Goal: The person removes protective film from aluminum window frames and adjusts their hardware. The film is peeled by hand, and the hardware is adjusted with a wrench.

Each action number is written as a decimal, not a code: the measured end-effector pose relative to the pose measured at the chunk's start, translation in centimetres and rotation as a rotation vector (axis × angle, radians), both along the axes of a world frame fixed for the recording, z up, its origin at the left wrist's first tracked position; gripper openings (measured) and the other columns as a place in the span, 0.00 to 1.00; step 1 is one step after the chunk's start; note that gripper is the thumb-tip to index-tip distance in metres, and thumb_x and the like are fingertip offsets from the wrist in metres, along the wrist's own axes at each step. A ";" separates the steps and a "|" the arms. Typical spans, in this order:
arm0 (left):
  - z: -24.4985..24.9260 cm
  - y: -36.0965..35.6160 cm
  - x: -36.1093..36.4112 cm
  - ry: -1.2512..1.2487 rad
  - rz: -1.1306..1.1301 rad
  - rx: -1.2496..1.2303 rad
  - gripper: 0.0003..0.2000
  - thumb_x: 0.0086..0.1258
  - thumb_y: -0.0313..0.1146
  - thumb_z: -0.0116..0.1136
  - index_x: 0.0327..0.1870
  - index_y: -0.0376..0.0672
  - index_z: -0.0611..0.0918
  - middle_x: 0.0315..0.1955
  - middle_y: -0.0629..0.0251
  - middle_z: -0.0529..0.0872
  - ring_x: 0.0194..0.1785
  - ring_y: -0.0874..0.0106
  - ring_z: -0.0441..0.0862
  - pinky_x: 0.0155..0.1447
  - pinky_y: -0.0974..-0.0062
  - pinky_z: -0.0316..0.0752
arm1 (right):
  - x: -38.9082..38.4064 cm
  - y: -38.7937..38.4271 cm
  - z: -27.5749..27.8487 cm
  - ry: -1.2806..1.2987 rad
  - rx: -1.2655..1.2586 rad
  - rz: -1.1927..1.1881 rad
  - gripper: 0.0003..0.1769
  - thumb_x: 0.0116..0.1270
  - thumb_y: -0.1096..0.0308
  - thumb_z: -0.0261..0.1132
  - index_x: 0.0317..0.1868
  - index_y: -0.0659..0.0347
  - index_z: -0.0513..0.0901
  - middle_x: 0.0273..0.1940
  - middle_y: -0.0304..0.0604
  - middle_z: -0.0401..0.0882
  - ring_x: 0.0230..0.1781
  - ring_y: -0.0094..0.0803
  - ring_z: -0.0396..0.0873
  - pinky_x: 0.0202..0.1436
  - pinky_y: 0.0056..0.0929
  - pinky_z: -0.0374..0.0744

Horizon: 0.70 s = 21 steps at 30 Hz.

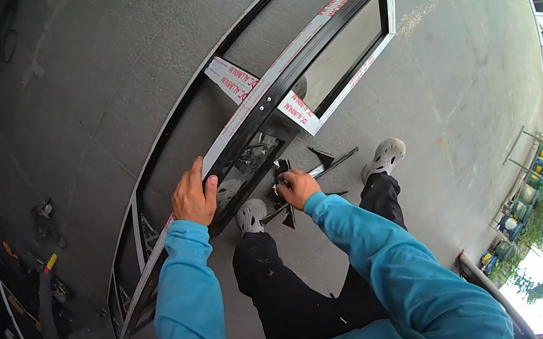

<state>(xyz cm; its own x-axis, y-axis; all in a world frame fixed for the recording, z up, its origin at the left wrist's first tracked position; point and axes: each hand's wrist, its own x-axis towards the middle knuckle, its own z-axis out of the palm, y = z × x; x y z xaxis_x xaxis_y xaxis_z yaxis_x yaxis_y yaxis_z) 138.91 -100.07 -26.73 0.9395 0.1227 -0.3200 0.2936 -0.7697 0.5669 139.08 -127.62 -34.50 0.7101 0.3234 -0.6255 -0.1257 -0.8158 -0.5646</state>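
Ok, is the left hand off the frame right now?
No, the left hand rests on the long frame, thumb on the side toward the right hand.

The gray concrete floor bears a long metal frame and a loose scatter of dark pieces — some thin, some angular. Farther left lie a yellow-ended item and assorted gear — probably tools, though the dim edge blurs them.

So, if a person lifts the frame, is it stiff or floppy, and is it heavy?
The frame is probably stiff: crosspieces join its long rails. The film reads "ALUMINUM", so it may be fairly light for its size. The shiny pane looks like glass, perhaps fragile.
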 end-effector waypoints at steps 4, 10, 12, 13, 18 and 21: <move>-0.4 -0.9 0.5 -0.021 0.103 0.078 0.29 0.69 0.55 0.50 0.59 0.38 0.75 0.45 0.44 0.82 0.47 0.45 0.79 0.50 0.55 0.74 | 13.7 -7.5 -4.0 -0.206 -0.035 -0.167 0.13 0.56 0.62 0.64 0.39 0.59 0.85 0.35 0.52 0.82 0.35 0.46 0.81 0.43 0.40 0.79; -2.1 -2.2 -0.2 0.068 0.327 0.368 0.41 0.63 0.71 0.41 0.50 0.34 0.81 0.43 0.43 0.83 0.47 0.44 0.81 0.52 0.57 0.73 | 35.7 -21.3 -6.4 -0.347 -0.253 -0.216 0.20 0.56 0.57 0.62 0.45 0.59 0.86 0.39 0.51 0.85 0.43 0.45 0.83 0.53 0.35 0.78; -3.2 -1.3 -1.3 0.032 0.329 0.387 0.44 0.63 0.73 0.39 0.49 0.32 0.81 0.42 0.42 0.83 0.47 0.45 0.81 0.52 0.58 0.74 | 42.6 -24.3 -5.6 -0.456 -0.259 -0.265 0.20 0.57 0.56 0.61 0.46 0.58 0.86 0.40 0.50 0.85 0.45 0.44 0.83 0.54 0.35 0.78; -3.7 -0.8 -1.6 0.014 0.329 0.382 0.44 0.63 0.73 0.39 0.49 0.31 0.82 0.42 0.42 0.83 0.47 0.45 0.81 0.52 0.58 0.73 | 46.1 -25.3 -5.2 -0.491 -0.221 -0.295 0.20 0.57 0.56 0.61 0.46 0.58 0.85 0.41 0.50 0.85 0.45 0.43 0.83 0.54 0.35 0.77; -4.6 -0.3 -3.1 -0.053 0.380 0.391 0.43 0.65 0.71 0.39 0.45 0.27 0.81 0.37 0.47 0.83 0.41 0.52 0.82 0.48 0.62 0.74 | 57.3 -25.7 -5.8 -0.714 -0.003 -0.303 0.20 0.59 0.55 0.61 0.48 0.55 0.85 0.42 0.48 0.85 0.46 0.43 0.83 0.55 0.34 0.77; -6.8 3.0 -6.1 -0.227 0.325 0.541 0.41 0.68 0.67 0.39 0.44 0.25 0.80 0.36 0.50 0.82 0.41 0.57 0.81 0.48 0.66 0.72 | 60.1 -24.2 -5.6 -0.904 0.043 -0.175 0.19 0.60 0.55 0.61 0.49 0.53 0.85 0.43 0.48 0.85 0.46 0.43 0.83 0.55 0.33 0.77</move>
<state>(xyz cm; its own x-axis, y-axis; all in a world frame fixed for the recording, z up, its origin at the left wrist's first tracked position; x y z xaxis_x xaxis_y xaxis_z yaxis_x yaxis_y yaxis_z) 132.81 -97.02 -33.57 0.8644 0.4982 0.0676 0.4773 -0.8555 0.2006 199.21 -151.86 -40.09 0.9637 0.1753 0.2012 0.2582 -0.8030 -0.5372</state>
